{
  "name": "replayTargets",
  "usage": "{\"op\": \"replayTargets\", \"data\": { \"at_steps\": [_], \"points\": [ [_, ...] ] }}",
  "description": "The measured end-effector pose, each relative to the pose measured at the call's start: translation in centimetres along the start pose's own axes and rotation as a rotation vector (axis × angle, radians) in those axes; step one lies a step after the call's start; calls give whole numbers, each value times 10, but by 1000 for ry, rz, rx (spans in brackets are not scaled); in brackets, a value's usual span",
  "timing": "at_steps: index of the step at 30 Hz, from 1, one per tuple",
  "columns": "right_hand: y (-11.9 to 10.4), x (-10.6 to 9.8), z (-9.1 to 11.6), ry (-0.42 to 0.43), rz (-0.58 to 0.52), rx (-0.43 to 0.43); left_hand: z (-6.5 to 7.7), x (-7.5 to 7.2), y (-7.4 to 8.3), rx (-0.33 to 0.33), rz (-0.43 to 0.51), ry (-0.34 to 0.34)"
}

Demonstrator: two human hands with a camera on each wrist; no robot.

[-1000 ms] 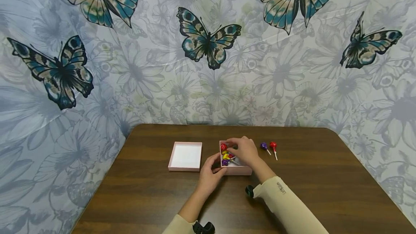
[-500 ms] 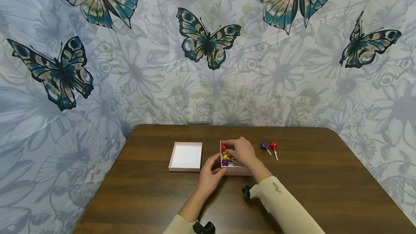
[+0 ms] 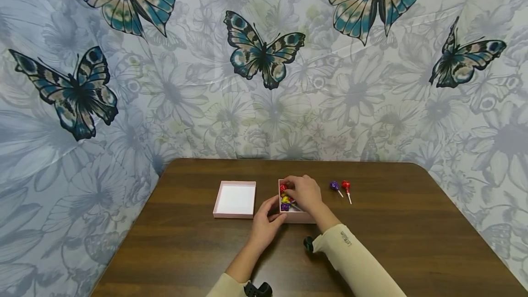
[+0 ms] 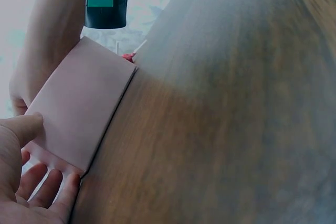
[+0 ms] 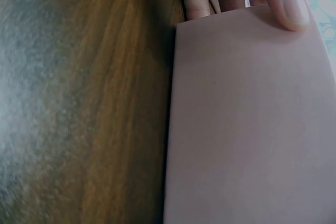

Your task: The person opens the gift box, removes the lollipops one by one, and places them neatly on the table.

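In the head view, my left hand grips the near left corner of a pink box. Its thumb lies on the front wall and the other fingers bear on the left side, as the left wrist view shows. Inside the box, along its left side, lie red, yellow and purple wrapped lollipops. My right hand reaches over the box from the right, fingers down among the lollipops. The box wall and the hand itself hide those fingertips, so I cannot tell whether they hold a lollipop.
A shallow pink box lid with a white inside lies to the left of the box. On the right, a purple lollipop and a red lollipop lie on the brown wooden table. A butterfly-patterned cloth hangs behind.
My right hand has shifted slightly left and lower into the box, its forearm swinging left with it. The left hand and the box stay in place.
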State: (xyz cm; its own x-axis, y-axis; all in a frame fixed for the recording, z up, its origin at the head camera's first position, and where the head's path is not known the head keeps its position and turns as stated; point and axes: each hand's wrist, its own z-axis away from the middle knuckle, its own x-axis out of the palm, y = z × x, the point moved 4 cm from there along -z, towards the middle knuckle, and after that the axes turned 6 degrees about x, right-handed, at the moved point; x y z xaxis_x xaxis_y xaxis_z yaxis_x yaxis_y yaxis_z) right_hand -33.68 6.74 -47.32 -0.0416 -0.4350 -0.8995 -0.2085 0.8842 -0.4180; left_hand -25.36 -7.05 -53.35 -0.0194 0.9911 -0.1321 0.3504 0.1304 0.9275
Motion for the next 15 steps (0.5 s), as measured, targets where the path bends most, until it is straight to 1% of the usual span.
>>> {"op": "replayTargets", "data": {
  "at_steps": [6, 15],
  "points": [
    [1, -1, 0, 10, 11, 2, 0, 0, 1, -15, -16, -12],
    [0, 0, 0, 7, 40, -2, 1, 1, -1, -23, -11, -5]
  ]
}}
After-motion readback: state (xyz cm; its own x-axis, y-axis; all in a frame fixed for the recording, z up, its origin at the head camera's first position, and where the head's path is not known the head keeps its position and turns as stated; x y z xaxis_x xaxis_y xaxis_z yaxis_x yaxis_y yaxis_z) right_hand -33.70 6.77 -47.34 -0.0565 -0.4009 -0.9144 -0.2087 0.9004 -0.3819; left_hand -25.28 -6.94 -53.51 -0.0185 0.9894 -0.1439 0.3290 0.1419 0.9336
